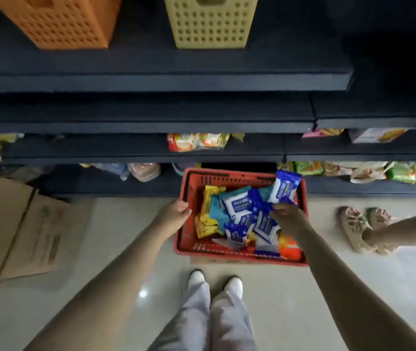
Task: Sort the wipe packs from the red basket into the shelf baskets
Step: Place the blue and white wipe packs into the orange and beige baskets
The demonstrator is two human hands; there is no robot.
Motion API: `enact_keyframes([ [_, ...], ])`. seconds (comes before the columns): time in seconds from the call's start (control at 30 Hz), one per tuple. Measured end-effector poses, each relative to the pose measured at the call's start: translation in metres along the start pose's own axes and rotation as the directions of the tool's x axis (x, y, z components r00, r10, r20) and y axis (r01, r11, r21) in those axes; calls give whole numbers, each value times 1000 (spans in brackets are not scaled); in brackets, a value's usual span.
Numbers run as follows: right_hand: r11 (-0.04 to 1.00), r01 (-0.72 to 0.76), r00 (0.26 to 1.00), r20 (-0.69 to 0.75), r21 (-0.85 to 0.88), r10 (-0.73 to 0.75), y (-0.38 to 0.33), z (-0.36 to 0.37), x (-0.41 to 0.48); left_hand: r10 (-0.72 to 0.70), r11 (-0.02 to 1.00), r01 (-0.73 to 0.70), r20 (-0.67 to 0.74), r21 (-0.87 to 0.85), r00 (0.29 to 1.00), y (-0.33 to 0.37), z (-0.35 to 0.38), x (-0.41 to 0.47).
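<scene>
Wipe packs [237, 207] heaped in red basket [227, 255], lower ones half buried.

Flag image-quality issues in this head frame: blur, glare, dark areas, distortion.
Head view: soft overall, motion smear worst on the orange basket; shelf edges bow from the wide-angle lens; upper right corner nearly black; one small glare spot on the floor tile; print on the wipe packs in the red basket unreadable.

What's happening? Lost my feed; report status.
Left hand at red basket rim, grip unclear. Right hand pinching blue wipe pack. Nothing blocking.
</scene>
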State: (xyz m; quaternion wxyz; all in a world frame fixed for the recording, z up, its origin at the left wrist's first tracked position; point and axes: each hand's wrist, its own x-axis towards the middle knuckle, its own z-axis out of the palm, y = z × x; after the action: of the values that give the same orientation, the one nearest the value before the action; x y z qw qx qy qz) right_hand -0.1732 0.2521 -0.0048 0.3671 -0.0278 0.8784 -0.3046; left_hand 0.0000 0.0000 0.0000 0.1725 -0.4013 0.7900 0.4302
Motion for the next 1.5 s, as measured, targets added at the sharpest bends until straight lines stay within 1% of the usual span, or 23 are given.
enact_keyframes([
  [0.07,999,-2,1000,-28,-37,1,23,30,33,-26,1000,27,54,-15,998,-11,41,34],
  [0.13,998,-38,999,-8,-52,38,46,57,61,-52,998,56,119,-26,991,-18,79,58],
  [0.23,998,-7,999,-40,-61,4,72,83,99,-99,989,112,123,-97,987,-26,123,93],
  [0.27,999,-1,998,-63,-47,-2,73,87,108,-122,982,137,119,-127,985,-25,131,102],
  [0.37,999,24,994,-106,-22,-26,76,103,133,-156,927,199,157,-317,975,-25,149,129],
  [0.43,1000,27,993,-115,12,-26,71,111,143,-132,890,189,163,-416,978,-19,154,143],
  [0.5,999,4,991,-132,37,1,68,117,150,-158,852,226,181,-471,971,-8,154,156],
  [0.57,997,-11,987,-158,74,22,68,118,153,-193,854,263,196,-448,961,-3,155,166],
  [0.63,986,-47,985,-160,158,72,68,115,154,-224,884,291,213,-367,951,-1,154,170],
  [0.7,974,-62,983,-155,220,98,67,113,152,-239,869,320,245,-377,939,1,153,170],
  [0.87,951,-65,987,-123,302,107,69,117,144,-149,870,244,243,-429,959,-3,158,161],
  [1.0,880,-60,989,-89,472,115,75,130,134,-127,867,214,215,-451,968,-11,161,146],
  [1.1,822,-75,989,-62,564,133,81,137,125,-147,801,249,224,-545,963,-24,163,137],
  [1.17,804,-75,984,-86,590,155,84,140,122,-140,757,266,249,-597,958,-32,164,132],
  [1.3,832,-44,964,-194,553,180,81,140,119,-123,640,285,271,-713,955,-37,157,124],
  [1.37,791,-76,965,-156,607,212,78,139,119,-97,613,299,306,-732,947,-39,154,124],
  [1.43,723,-139,973,-43,677,228,75,140,121,-71,597,312,338,-739,938,-38,150,123],
  [1.5,696,-194,975,59,691,213,73,139,122,-44,585,312,355,-748,934,-37,146,122],
])
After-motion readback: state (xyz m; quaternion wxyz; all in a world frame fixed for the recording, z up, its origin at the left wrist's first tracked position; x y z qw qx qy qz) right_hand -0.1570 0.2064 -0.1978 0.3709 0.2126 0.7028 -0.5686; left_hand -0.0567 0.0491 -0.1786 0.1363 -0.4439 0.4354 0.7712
